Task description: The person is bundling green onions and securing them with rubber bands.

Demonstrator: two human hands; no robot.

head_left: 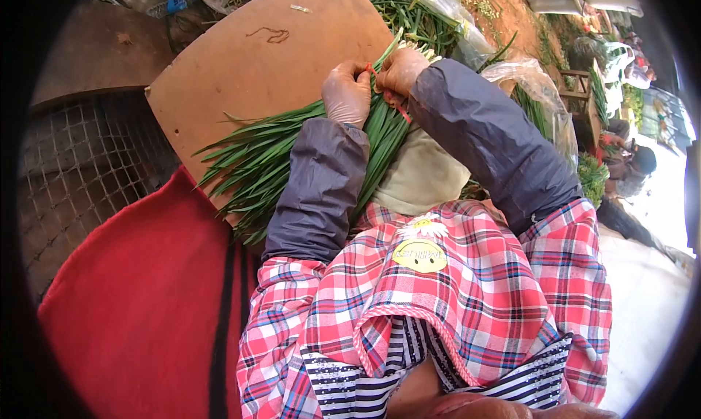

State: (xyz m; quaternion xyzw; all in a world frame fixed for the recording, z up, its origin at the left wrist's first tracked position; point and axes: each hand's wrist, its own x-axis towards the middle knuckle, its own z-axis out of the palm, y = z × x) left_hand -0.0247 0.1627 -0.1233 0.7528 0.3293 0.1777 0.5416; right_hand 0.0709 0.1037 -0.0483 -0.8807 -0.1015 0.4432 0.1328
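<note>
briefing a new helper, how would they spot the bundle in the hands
Find the big brown board at upper left of centre. Along its lower right lies a bundle of long green leaves, both hands near its narrow end. Unlike the greens right of the board, it carries a red strip.

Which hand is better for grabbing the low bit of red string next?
Probably the right hand: the low part of the red string shows just below it, against the green leaves. The left hand is farther away, its fingers seemingly pinching the upper part.
</note>
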